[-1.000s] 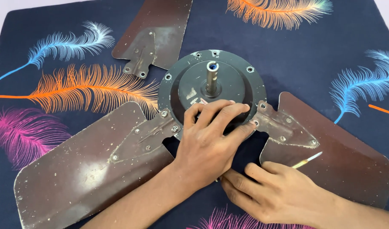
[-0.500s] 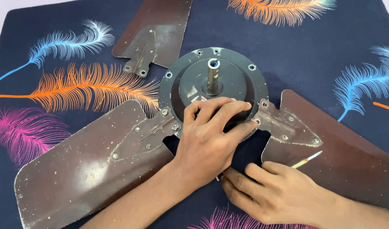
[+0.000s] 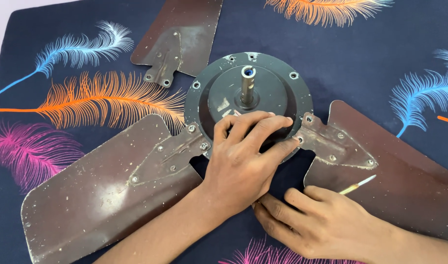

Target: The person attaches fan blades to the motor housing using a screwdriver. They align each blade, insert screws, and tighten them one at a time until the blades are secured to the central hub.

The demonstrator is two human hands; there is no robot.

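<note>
We see one round dark fan hub lying flat on the feather-print cloth, its upright shaft just beyond our left fingertips. Our left hand presses spread, unclenched fingers on the hub's near rim. Three brown blades: two screwed on either side of those fingers, one loose, well apart. Our right hand, just below the left, curls around one thin screwdriver

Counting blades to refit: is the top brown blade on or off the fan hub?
Off. The top blade lies apart from the hub, its bracket holes empty.
</note>
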